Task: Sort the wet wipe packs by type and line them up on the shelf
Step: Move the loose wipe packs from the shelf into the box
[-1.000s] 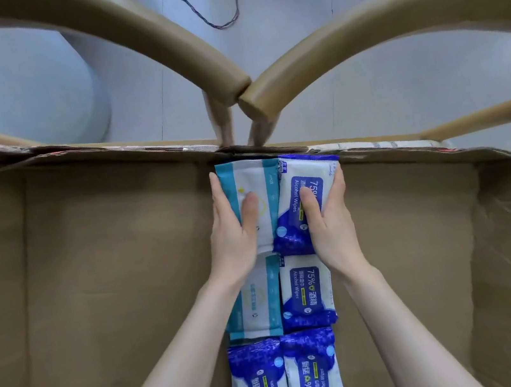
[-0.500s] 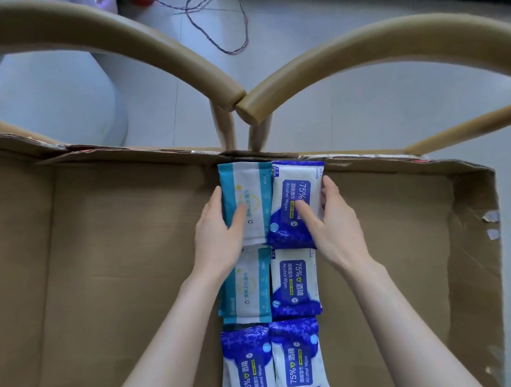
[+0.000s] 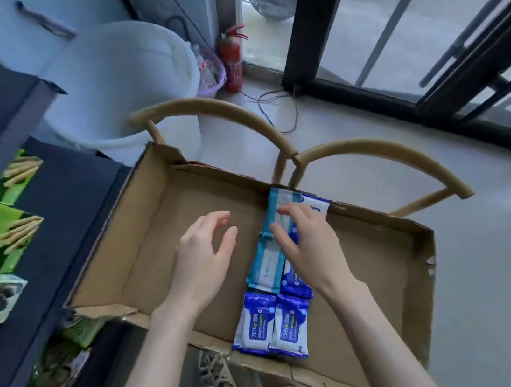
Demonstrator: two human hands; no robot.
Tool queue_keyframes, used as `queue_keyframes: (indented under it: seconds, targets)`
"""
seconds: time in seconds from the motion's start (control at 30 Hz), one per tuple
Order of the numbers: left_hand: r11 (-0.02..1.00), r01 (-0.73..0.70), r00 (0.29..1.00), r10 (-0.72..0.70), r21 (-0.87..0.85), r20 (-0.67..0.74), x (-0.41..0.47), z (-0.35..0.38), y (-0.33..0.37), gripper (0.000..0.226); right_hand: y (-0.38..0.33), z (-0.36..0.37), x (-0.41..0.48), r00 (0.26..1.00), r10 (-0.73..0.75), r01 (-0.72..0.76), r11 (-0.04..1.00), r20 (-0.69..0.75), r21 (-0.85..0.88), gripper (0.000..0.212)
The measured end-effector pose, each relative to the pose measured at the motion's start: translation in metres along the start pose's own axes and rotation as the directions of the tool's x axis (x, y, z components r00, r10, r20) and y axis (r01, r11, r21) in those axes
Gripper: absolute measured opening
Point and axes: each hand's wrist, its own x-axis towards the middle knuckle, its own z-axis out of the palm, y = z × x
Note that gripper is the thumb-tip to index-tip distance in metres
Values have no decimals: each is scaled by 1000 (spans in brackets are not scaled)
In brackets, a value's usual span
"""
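- The wet wipe packs (image 3: 266, 268) lie flat in two touching columns on the floor of an open cardboard box (image 3: 155, 242), not yet on the dark shelf (image 3: 59, 207) to the left
- Two teal packs (image 3: 278, 209) fill the far part of the left column; blue packs (image 3: 256, 323) make up the right column and both near places, so the types are mixed within one column
- The right hand (image 3: 309, 245) rests on the far packs, its fingers (image 3: 284, 212) spread and nearly straight across a teal pack and the blue one beside it; they press down and do not curl round anything
- The left hand (image 3: 204, 261) hovers over bare cardboard just beside the teal column, fingers loosely spread, holding nothing
- These look like light, soft film pouches: they should give under pressure and sag if lifted by one end, and the glossy wrap is probably slippery
- Best hold, I judge: thumb on one long edge and fingers on the other, mid-length, or several packs of one type squeezed together as a block between both palms
- Pinching a sealed end seam risks the pack swinging or slipping; dragging one out may shift its neighbours
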Motion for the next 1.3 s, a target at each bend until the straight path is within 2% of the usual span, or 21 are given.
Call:
queue_keyframes:
  seconds: [0.23,0.33,0.5,0.6,0.77,0.9,1.07,1.2,1.3]
  targets:
    - [998,41,965,-50,-41,-259,-119,-104,-18,25,-118,16,-69,947,-303,305,952,105,-3,35]
    - [987,148,924,-161,-63,-347,-184,-138,-55,27,-168,52,-103,895,-406,413,911,187,0,41]
    - [955,286,869,-294,-81,-397,-285,-185,-119,30,-242,120,-161,801,-522,542,840,294,15,34]
    - [942,318,816,-329,-105,-476,-333,-222,-153,26,-290,155,-191,758,-573,587,808,312,59,33]
    - [947,290,713,-312,-142,-628,-383,-296,-185,27,-381,189,-221,668,-686,678,721,290,144,34]
    - [963,213,628,-264,-165,-732,-404,-356,-189,26,-454,194,-230,584,-776,745,628,237,223,30]
    - [983,150,501,-167,-105,-849,-406,-421,-200,24,-534,211,-220,493,-853,812,522,172,261,25]
    - [974,212,394,-161,-81,-905,-395,-465,-229,30,-586,235,-202,450,-875,836,483,178,261,25]
    - [922,377,322,-219,-87,-921,-382,-494,-246,49,-617,252,-183,439,-876,844,478,199,243,25]
